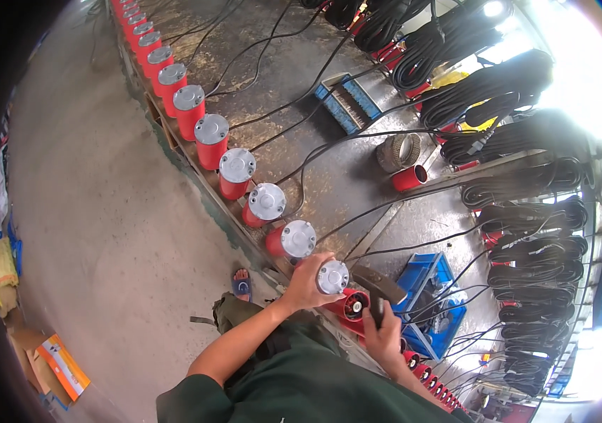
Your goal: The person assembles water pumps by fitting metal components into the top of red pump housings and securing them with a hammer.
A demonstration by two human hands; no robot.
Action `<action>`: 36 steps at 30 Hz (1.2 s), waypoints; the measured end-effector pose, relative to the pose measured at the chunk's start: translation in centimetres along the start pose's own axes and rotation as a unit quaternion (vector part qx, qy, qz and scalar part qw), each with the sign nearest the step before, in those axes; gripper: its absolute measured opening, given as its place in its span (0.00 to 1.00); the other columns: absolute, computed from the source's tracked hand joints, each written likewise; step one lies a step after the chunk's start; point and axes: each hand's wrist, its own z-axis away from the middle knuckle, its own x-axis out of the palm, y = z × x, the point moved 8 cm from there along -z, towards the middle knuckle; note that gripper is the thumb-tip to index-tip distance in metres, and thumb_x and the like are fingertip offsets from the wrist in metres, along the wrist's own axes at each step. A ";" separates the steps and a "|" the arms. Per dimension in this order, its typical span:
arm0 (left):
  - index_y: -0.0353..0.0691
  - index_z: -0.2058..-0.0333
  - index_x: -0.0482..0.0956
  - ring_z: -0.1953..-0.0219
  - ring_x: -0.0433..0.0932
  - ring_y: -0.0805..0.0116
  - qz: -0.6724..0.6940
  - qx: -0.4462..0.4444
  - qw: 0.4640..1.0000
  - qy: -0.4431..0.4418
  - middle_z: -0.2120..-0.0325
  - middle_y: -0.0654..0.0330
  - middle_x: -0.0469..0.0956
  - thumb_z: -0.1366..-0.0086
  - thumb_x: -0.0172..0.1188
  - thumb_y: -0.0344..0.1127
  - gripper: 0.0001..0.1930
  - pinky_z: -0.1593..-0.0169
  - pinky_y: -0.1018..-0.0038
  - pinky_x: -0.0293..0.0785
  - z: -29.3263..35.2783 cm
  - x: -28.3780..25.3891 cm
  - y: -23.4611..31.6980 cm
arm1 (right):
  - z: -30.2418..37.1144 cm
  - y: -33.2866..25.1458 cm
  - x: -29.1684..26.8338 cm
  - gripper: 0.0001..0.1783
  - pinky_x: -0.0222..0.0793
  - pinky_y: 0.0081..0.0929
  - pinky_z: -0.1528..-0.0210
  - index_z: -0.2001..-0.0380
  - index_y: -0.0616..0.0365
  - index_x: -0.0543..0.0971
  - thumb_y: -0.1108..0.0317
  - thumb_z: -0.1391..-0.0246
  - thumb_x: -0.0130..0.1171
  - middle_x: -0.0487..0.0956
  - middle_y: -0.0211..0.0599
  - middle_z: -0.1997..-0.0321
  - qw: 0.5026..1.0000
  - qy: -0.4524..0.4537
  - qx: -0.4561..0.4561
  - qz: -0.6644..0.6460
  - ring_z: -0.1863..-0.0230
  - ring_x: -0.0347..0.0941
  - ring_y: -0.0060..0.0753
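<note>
My left hand [306, 285] is closed round the rim of a round silver end cap [332, 277]. The hand hides most of what is under the cap, so I cannot tell how it sits. Beside it stands an uncapped red cylinder [354, 306], its inner parts and central shaft showing. My right hand [384, 335] grips the dark handle of a hammer [378, 284], whose broad brownish head is just beyond the uncapped cylinder. Several red cylinders with silver end caps [299, 238] stand in a row along the table edge, up to the far left.
A blue crate [424, 338] with metal parts lies right of my right hand; more uncapped red cylinders [422, 371] continue below. Black cables cross the worktable [336, 169] to coiled bundles [526, 240]. Farther back are a small blue crate [349, 102], a metal ring [397, 151] and a red tube [409, 178].
</note>
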 end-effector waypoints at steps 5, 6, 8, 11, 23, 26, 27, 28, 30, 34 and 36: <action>0.39 0.34 0.70 0.45 0.82 0.45 0.009 0.006 1.000 0.005 0.47 0.49 0.82 0.54 0.88 0.44 0.50 0.39 0.56 0.76 -0.2 0.1 -0.2 | -0.9 3.2 3.8 0.13 0.72 0.44 0.65 0.57 0.63 0.76 0.62 0.28 0.62 0.81 0.56 0.72 0.987 -0.107 0.098 0.073 0.72 0.79 0.53; 0.38 0.34 0.70 0.44 0.82 0.45 0.010 0.008 1.000 0.011 0.47 0.49 0.81 0.54 0.88 0.43 0.50 0.39 0.56 0.76 -0.2 0.1 -0.2 | -1.1 2.7 3.1 0.13 0.71 0.42 0.66 0.58 0.64 0.76 0.63 0.28 0.62 0.80 0.53 0.73 0.991 -0.119 0.061 0.016 0.72 0.77 0.46; 0.38 0.33 0.69 0.44 0.82 0.44 0.039 0.002 0.999 0.003 0.46 0.49 0.81 0.53 0.88 0.42 0.51 0.38 0.56 0.76 -0.1 0.4 -0.4 | -0.8 2.3 1.6 0.15 0.71 0.45 0.67 0.52 0.63 0.79 0.61 0.29 0.62 0.80 0.53 0.75 0.992 -0.110 0.051 -0.017 0.73 0.80 0.55; 0.38 0.33 0.69 0.43 0.81 0.44 0.036 -0.003 0.999 0.007 0.46 0.48 0.81 0.53 0.87 0.41 0.51 0.36 0.57 0.75 0.3 0.5 -0.8 | -0.2 0.8 0.2 0.15 0.72 0.47 0.68 0.52 0.65 0.80 0.62 0.30 0.63 0.81 0.56 0.74 0.998 -0.025 -0.007 -0.053 0.73 0.81 0.59; 0.41 0.36 0.72 0.46 0.85 0.53 -0.001 0.005 0.999 -0.041 0.45 0.49 0.82 0.51 0.86 0.32 0.44 0.41 0.61 0.81 -0.3 0.8 0.1 | -0.2 1.7 -2.0 0.15 0.71 0.40 0.68 0.60 0.63 0.80 0.60 0.30 0.66 0.78 0.49 0.75 0.990 -0.038 0.054 -0.124 0.75 0.74 0.37; 0.40 0.38 0.73 0.45 0.84 0.51 -0.015 -0.036 0.996 -0.075 0.45 0.49 0.82 0.53 0.87 0.35 0.44 0.41 0.59 0.80 -0.6 1.0 0.1 | 0.9 3.4 -4.7 0.14 0.64 0.38 0.71 0.64 0.65 0.76 0.64 0.31 0.66 0.73 0.44 0.80 0.984 0.050 0.091 -0.147 0.76 0.63 0.27; 0.39 0.38 0.73 0.43 0.82 0.46 0.005 -0.079 0.993 -0.089 0.44 0.48 0.81 0.53 0.88 0.38 0.45 0.37 0.56 0.78 -0.5 1.1 -0.3 | 1.6 4.3 -5.6 0.14 0.64 0.38 0.72 0.65 0.65 0.75 0.65 0.31 0.65 0.72 0.44 0.80 0.982 0.087 0.086 -0.145 0.76 0.63 0.27; 0.39 0.38 0.73 0.43 0.82 0.46 -0.029 -0.075 0.992 -0.097 0.44 0.48 0.81 0.53 0.88 0.39 0.45 0.38 0.56 0.78 -0.6 1.1 0.1 | 2.1 6.0 -5.7 0.14 0.64 0.37 0.72 0.64 0.64 0.75 0.64 0.30 0.65 0.71 0.43 0.80 0.972 0.112 0.120 -0.168 0.76 0.62 0.26; 0.39 0.37 0.73 0.43 0.81 0.47 -0.072 -0.095 0.986 -0.113 0.45 0.48 0.81 0.54 0.88 0.40 0.47 0.38 0.55 0.77 -0.8 1.0 0.4 | 3.9 9.3 -6.1 0.13 0.63 0.34 0.71 0.61 0.65 0.78 0.64 0.30 0.66 0.72 0.35 0.78 0.958 0.130 0.157 -0.199 0.74 0.63 0.22; 0.37 0.36 0.73 0.40 0.79 0.44 -0.118 -0.076 0.980 -0.139 0.42 0.47 0.79 0.54 0.88 0.40 0.48 0.35 0.54 0.74 -1.7 1.2 2.5 | 8.3 15.6 -8.2 0.09 0.65 0.26 0.68 0.60 0.63 0.80 0.67 0.30 0.66 0.74 0.23 0.73 0.919 0.205 0.201 -0.269 0.69 0.66 0.16; 0.37 0.34 0.73 0.39 0.78 0.43 -0.233 0.000 0.959 -0.163 0.40 0.47 0.78 0.54 0.86 0.38 0.48 0.33 0.54 0.73 -2.4 1.6 4.7 | 10.6 18.8 -10.1 0.08 0.64 0.24 0.68 0.62 0.61 0.80 0.68 0.30 0.66 0.73 0.22 0.73 0.912 0.240 0.219 -0.251 0.69 0.65 0.15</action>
